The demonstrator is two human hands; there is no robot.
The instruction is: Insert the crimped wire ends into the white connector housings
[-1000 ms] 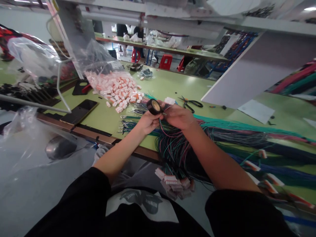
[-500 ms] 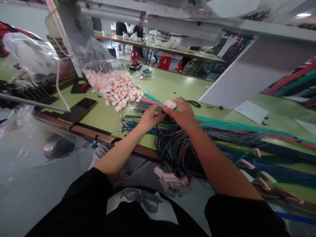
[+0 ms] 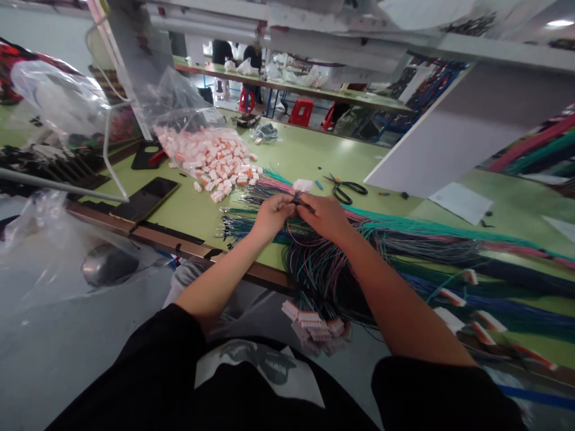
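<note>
My left hand [image 3: 275,214] and my right hand [image 3: 324,214] meet over the wire bundles, fingertips pinched together. Between them are a few thin dark wires [image 3: 297,196]. Just beyond the fingertips is a white connector housing [image 3: 303,185]; whether it is joined to the pinched wires I cannot tell. Green, pink, grey and dark wires [image 3: 417,226] run under and past my hands to the right, their stripped or crimped ends [image 3: 229,224] showing at left. Below my right forearm, wires hang over the table edge with a cluster of white-and-orange connectors [image 3: 314,326].
A heap of white-and-orange connectors [image 3: 224,161] spills from a clear bag. Black-handled scissors [image 3: 345,189] lie behind my right hand, near a small blue piece [image 3: 318,184]. A phone [image 3: 146,199] is at left, a white panel [image 3: 422,126] at right. Red stools [image 3: 300,112] stand farther back.
The white connector was between my fingers and now sits just past the fingertips. My right hand has lowered toward me, uncovering the scissors and the small blue piece.
</note>
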